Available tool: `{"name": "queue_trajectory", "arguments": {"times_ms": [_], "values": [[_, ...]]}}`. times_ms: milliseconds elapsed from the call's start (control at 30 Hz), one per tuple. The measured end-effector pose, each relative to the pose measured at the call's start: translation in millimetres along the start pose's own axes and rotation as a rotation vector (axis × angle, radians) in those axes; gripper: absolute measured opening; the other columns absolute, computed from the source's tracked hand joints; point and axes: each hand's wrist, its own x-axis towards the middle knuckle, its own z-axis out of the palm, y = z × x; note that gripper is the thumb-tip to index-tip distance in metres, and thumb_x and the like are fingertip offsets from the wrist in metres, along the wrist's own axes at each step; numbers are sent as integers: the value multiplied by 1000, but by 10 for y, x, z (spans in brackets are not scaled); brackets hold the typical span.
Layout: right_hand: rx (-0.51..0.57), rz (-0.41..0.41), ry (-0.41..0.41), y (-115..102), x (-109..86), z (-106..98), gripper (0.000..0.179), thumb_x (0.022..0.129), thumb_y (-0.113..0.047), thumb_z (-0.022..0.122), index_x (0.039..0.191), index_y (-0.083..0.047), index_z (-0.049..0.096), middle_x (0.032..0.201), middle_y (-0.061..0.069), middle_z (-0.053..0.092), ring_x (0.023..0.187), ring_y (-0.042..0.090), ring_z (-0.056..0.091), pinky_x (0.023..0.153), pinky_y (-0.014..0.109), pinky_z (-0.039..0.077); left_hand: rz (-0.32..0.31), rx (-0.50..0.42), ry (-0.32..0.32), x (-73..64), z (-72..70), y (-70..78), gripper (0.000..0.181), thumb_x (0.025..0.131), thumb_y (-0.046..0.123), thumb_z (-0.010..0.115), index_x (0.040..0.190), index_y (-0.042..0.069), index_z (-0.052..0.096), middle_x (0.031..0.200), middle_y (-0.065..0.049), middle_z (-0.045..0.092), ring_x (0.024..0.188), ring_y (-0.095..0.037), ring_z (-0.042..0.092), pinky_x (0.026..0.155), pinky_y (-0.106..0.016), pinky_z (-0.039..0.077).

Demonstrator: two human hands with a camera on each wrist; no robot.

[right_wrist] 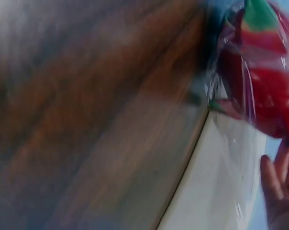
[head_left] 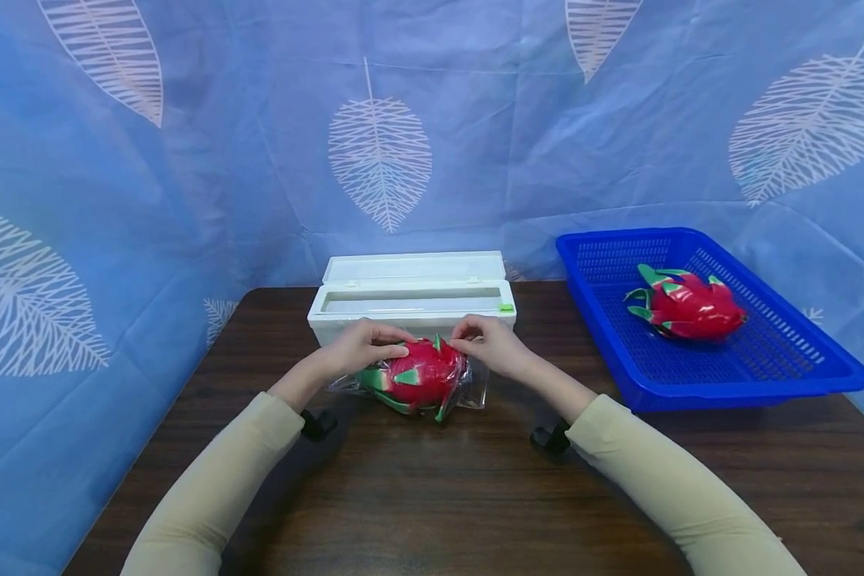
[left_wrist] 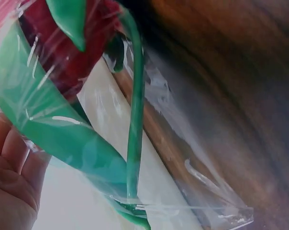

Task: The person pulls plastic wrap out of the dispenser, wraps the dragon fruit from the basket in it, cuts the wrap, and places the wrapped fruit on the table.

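A red dragon fruit with green scales is wrapped in clear cling film in front of me. My left hand reaches its upper left side, thumb and fingers pinching the film there. At the fruit's upper right, my right hand pinches film with its thumb and fingertips. Loose film sticks out past both ends. In the left wrist view, long green scales show through it. Right behind stands a white cling film dispenser, lid raised, with a green slider.
A blue plastic basket stands on the right of the dark wooden table. Inside it lies a second dragon fruit. A blue leaf-print cloth hangs behind the table.
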Motion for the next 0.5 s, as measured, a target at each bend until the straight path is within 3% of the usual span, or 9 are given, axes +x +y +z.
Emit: {"name": "queue_trajectory", "arguments": {"times_ms": [133, 267, 500], "values": [[-29, 45, 32, -6, 3, 10, 9, 91, -13, 70, 87, -6, 66, 82, 2, 65, 79, 19, 60, 69, 30, 52, -19, -34, -11, 17, -33, -19, 33, 92, 19, 68, 123, 7, 67, 113, -7, 70, 97, -20, 66, 82, -33, 55], [-79, 29, 65, -19, 27, -19, 10, 90, -17, 71, 86, -8, 73, 80, 0, 67, 74, 16, 61, 68, 30, 53, -21, -58, -13, 60, -71, -77, 33, 94, 18, 66, 124, 5, 66, 113, -10, 69, 98, -21, 66, 82, -33, 55], [-116, 24, 10, -49, 46, -118, 24, 101, -18, 55, 104, -3, 74, 99, 10, 70, 88, 23, 65, 78, 39, 55, -5, -78, -14, 128, -136, -126, 31, 96, 14, 63, 123, 0, 66, 112, -12, 70, 95, -21, 67, 82, -33, 55]]}}
